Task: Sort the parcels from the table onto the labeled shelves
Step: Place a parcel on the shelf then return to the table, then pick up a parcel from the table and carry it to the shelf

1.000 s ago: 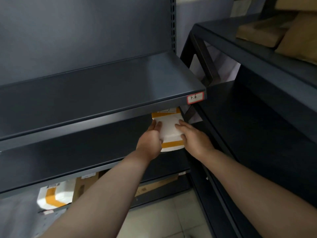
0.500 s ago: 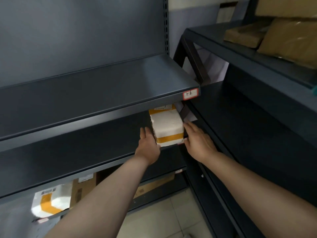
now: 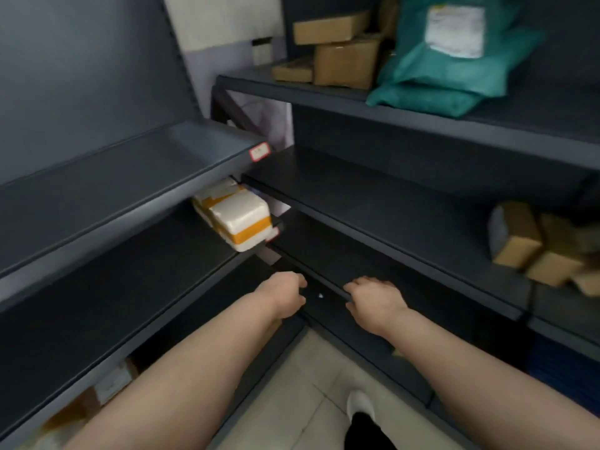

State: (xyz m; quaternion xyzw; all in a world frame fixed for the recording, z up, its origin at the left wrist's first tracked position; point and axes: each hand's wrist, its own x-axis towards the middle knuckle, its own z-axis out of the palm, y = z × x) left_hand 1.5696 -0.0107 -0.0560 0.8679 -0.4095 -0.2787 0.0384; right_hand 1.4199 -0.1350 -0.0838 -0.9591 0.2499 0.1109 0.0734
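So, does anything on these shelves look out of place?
The white foam parcel with orange tape sits skewed at the right end of the grey metal shelf, one corner poking past the front edge.

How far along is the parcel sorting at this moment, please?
Done: the white orange-taped parcel lies at the right end of its shelf, untouched. In hand: nothing; the left hand and right hand are both empty, below it. Left: the table is out of view, so remaining parcels cannot be counted.
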